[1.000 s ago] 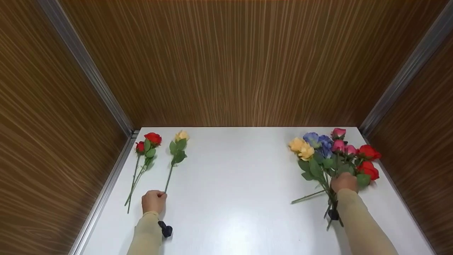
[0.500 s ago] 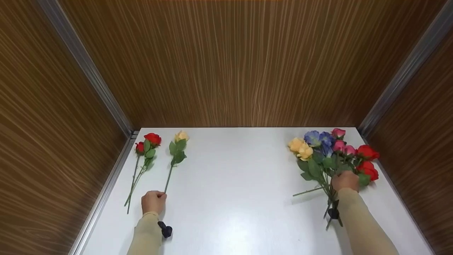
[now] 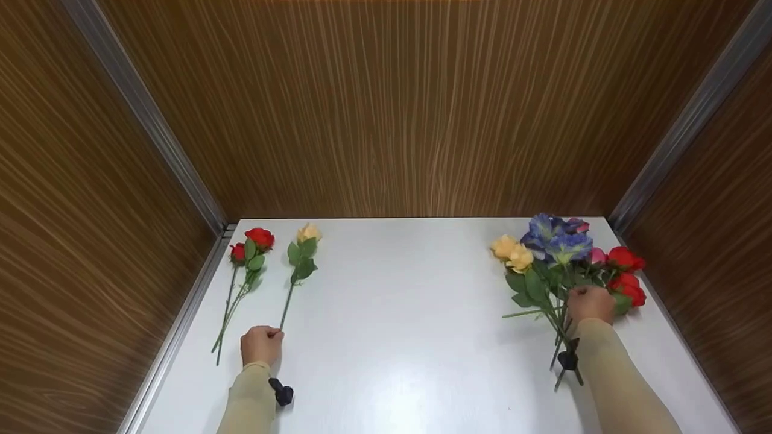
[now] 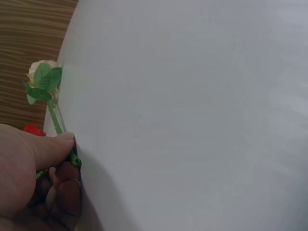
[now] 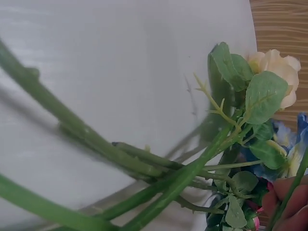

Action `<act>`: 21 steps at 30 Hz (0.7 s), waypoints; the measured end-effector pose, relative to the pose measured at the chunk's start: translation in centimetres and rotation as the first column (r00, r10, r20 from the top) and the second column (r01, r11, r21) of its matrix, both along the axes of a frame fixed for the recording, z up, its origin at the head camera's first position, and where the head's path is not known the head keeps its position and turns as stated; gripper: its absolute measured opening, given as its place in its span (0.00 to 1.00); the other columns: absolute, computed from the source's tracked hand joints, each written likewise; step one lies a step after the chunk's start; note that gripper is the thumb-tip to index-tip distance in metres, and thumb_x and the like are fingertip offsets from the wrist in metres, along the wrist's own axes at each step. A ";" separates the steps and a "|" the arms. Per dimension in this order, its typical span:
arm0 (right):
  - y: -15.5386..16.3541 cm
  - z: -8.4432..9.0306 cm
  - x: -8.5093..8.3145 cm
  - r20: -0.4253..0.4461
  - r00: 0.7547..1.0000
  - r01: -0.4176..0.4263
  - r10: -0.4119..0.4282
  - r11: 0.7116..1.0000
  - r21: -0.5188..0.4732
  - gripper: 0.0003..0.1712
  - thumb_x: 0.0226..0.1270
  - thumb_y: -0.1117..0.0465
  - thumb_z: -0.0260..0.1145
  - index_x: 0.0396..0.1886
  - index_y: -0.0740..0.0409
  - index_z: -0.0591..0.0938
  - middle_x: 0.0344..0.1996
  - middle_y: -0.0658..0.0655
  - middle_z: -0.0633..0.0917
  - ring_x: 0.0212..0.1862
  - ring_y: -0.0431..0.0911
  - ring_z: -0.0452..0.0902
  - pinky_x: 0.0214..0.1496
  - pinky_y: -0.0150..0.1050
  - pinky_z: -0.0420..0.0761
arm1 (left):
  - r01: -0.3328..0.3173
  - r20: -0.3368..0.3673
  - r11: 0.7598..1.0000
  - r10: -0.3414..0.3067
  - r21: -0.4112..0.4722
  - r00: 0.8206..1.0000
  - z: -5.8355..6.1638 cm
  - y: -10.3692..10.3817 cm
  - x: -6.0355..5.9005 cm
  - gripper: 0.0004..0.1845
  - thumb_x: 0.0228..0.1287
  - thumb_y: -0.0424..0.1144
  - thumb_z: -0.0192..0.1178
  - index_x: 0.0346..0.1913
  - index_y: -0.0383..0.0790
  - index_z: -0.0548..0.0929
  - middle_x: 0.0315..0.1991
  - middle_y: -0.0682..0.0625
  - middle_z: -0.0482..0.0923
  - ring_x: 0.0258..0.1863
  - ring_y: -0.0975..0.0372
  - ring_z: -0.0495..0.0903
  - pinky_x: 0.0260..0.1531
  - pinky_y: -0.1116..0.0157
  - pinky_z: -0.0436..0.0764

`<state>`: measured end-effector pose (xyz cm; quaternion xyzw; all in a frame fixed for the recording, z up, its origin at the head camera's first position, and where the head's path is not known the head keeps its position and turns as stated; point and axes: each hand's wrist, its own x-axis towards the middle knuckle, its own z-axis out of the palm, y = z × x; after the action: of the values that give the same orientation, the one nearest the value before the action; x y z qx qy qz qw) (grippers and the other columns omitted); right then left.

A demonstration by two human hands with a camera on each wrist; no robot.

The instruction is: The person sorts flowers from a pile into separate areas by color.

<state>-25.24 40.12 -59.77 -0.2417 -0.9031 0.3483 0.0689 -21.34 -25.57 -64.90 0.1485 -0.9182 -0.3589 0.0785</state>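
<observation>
In the head view my left hand (image 3: 262, 345) pinches a yellow rose (image 3: 309, 232) near the bottom of its stem, between thumb and fingers. The left wrist view shows the stem's cut end (image 4: 75, 160) poking out just past the thumb. Over at the right, my right hand (image 3: 591, 303) holds a thin green stem, its fingers curled at the foot of a blue flower (image 3: 558, 238). Those blue petals stand over the pile, covering most of the pink roses (image 3: 597, 255). Beside them lie two yellow roses (image 3: 511, 253) and red roses (image 3: 627, 258).
Two red roses (image 3: 260, 238) lie at the left of the white table (image 3: 398, 301), their stems crossing. Several stems (image 3: 566, 361) fan out below the right pile. Wood-grain panels (image 3: 386, 108) wall in the back and both sides.
The blue flower has risen towards the camera and over the pink roses, with my right fingers at its stem. The left hand and its yellow rose have stayed put.
</observation>
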 end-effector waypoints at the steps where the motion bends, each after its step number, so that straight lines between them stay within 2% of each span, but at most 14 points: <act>1: 0.0 0.0 0.0 -0.006 1.000 0.003 -0.003 1.000 0.002 0.18 0.70 0.58 0.57 0.46 0.68 0.83 0.44 0.70 0.83 0.48 0.65 0.75 0.47 0.58 0.75 | 0.001 -0.002 1.000 -0.001 -0.001 1.000 0.0 0.0 0.0 0.06 0.60 0.31 0.64 0.36 0.31 0.87 0.34 0.39 0.85 0.38 0.46 0.82 0.42 0.49 0.78; 8: 0.0 0.5 -0.3 -0.044 0.999 0.030 -0.032 0.999 -0.042 0.18 0.71 0.57 0.58 0.48 0.67 0.82 0.45 0.68 0.83 0.47 0.62 0.76 0.48 0.56 0.75 | 0.003 -0.002 1.000 -0.003 0.006 1.000 0.0 0.0 0.1 0.07 0.60 0.32 0.63 0.37 0.31 0.87 0.35 0.39 0.85 0.38 0.46 0.82 0.43 0.50 0.78; 15: -0.3 1.5 -0.5 -0.124 0.991 0.040 -0.047 0.997 -0.060 0.19 0.71 0.54 0.57 0.49 0.65 0.82 0.44 0.67 0.83 0.47 0.59 0.76 0.51 0.53 0.74 | 0.006 0.020 0.999 -0.007 0.041 1.000 0.1 0.0 0.1 0.08 0.62 0.33 0.62 0.40 0.31 0.87 0.37 0.38 0.84 0.41 0.46 0.82 0.44 0.49 0.78; 21: -0.6 2.3 -0.6 -0.161 0.984 0.060 -0.076 0.993 -0.106 0.21 0.71 0.49 0.57 0.51 0.61 0.82 0.43 0.63 0.84 0.42 0.52 0.78 0.46 0.45 0.76 | 0.012 0.020 1.000 -0.012 0.029 1.000 0.0 0.0 0.0 0.09 0.61 0.33 0.62 0.40 0.31 0.86 0.37 0.38 0.84 0.40 0.46 0.82 0.43 0.50 0.79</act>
<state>-25.82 39.49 -57.44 -0.2459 -0.8668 0.4095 0.1429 -21.33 -25.60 -64.90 0.1476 -0.9145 -0.3711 0.0650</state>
